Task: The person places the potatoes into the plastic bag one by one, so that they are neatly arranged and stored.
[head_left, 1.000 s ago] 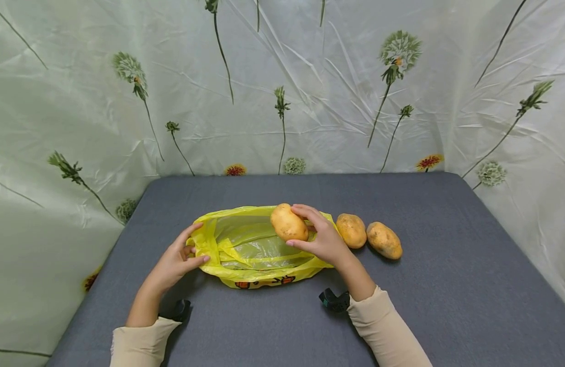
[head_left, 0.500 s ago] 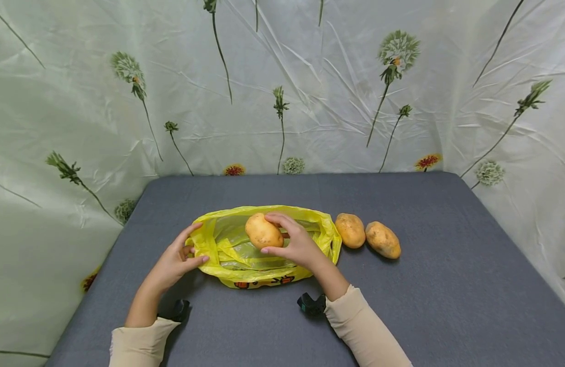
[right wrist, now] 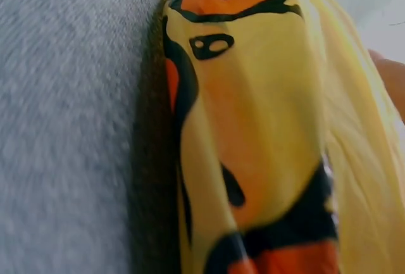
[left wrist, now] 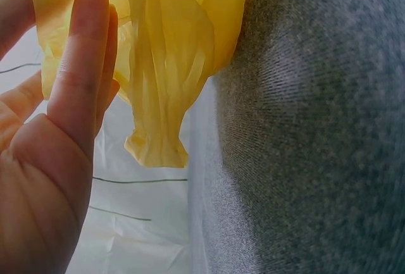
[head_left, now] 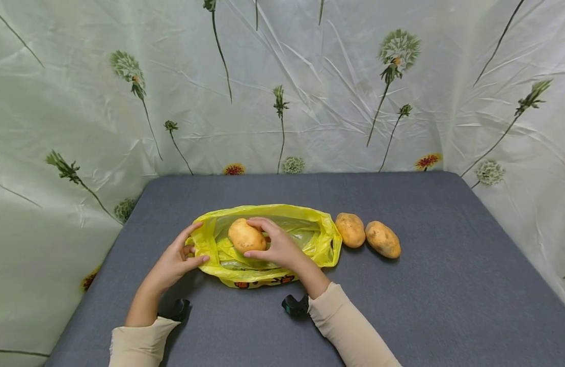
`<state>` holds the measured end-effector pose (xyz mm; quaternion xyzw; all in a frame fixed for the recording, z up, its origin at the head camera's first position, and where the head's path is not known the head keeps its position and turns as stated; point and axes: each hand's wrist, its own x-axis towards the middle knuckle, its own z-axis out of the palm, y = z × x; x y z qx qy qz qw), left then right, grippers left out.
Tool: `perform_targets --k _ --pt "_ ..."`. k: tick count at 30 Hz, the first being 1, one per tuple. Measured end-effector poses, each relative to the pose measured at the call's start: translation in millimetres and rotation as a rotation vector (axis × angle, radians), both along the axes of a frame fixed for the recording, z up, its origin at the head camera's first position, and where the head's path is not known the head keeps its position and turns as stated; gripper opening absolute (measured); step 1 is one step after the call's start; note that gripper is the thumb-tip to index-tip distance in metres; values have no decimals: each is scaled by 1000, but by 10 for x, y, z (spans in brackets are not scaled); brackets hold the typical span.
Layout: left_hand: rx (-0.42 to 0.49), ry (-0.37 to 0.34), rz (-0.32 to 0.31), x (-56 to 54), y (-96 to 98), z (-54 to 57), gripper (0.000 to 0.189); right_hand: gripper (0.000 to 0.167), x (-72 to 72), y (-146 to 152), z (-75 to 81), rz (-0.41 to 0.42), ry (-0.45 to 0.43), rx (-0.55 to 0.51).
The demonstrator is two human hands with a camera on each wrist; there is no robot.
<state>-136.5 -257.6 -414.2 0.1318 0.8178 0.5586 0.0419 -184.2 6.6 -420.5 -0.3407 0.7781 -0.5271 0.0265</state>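
Potato (head_left: pixel 244 237) in wide-curled right hand (head_left: pixel 278 248)

Grey-blue table (head_left: pixel 447 295) is being backed and flanked by pale, wrinkled sheeting (head_left: pixel 328 107) printed with dandelions (head_left: pixel 400 49) and orange flowers (head_left: pixel 428 161); light is being reflected off its folds.

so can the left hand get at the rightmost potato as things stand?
Probably not directly: the left hand is at the left end of the yellow bag, with the bag and potato-holding right hand between it and the rightmost potato.
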Motion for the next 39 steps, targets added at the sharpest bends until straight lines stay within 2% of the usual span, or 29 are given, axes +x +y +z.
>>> perform_targets --k 9,18,31,39 --pt "20 -18 -11 2 11 8 78 63 -27 -156 -65 10 -21 41" --pt "14 -29 -13 -8 2 4 77 64 -79 -289 -181 23 -112 58" --pt "14 -31 -18 -5 12 14 78 67 -70 -344 -186 18 -145 95" --pt "24 -48 -15 -8 10 11 78 64 -76 -337 -164 44 -165 41"
